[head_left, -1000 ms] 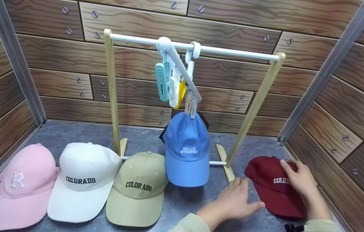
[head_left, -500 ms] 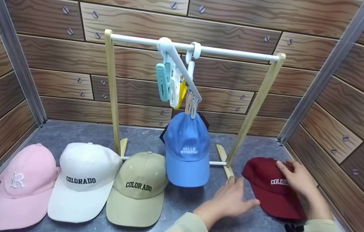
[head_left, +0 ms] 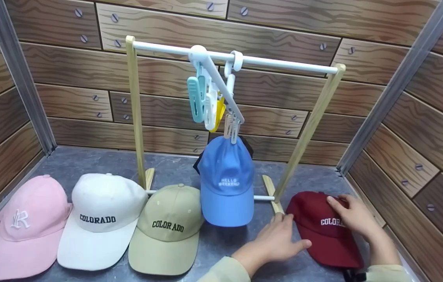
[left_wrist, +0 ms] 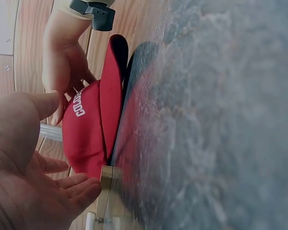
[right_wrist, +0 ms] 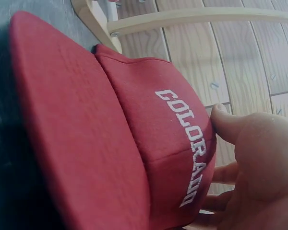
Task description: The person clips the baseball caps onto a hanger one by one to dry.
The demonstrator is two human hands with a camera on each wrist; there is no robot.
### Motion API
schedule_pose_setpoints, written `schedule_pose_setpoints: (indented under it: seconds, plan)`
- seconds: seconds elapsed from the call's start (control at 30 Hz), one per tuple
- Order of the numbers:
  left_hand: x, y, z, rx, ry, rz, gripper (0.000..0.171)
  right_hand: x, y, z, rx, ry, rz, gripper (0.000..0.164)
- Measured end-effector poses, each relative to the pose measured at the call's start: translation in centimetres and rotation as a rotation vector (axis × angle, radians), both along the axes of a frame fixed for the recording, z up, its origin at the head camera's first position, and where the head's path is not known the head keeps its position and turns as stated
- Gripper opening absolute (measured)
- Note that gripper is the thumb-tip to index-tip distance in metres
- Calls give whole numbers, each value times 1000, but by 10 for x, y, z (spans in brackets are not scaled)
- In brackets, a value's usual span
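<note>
The right hand [head_left: 356, 217] is gripping the red cap [head_left: 319, 232] by its crown, thumb in front, and that cap is sitting just right of the rack [head_left: 136, 117]. By the rack's right foot, the left hand [head_left: 273, 241] is holding its thumb wide of its fingers, while the blue cap [head_left: 227, 168] is dangling mid-rack.

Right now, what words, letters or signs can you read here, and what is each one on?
"COLORADO": dark red cap, its last letters squeezed by the angle in the right wrist view.
"COLORADO": white cap.
"COLORADO": khaki cap.
"HELLO WEEKEND": hanging blue cap.
"R": pink cap, ornate, possibly overlapping another letter.
I can make out no other text.
</note>
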State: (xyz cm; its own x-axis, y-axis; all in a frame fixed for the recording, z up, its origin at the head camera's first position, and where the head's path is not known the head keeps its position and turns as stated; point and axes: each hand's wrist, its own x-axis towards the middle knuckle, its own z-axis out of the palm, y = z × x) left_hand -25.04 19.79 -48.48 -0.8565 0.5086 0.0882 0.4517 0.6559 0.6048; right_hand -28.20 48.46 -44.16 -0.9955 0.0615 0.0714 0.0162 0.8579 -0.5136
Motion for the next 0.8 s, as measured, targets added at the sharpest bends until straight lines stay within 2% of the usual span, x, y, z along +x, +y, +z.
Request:
schedule_pose_setpoints:
  seconds: [0.13, 0.53, 0.8]
  plan:
    - [-1, 0, -1, 0, 18, 10, 84, 0, -2, 1, -12, -4, 23, 82]
    - [-2, -2, 0, 10, -13, 4, 83, 1, -5, 5, -46, -56, 32, 86]
    - [-1, -3, 0, 18, 4, 3, 82, 0, -7, 1, -72, -15, -3, 84]
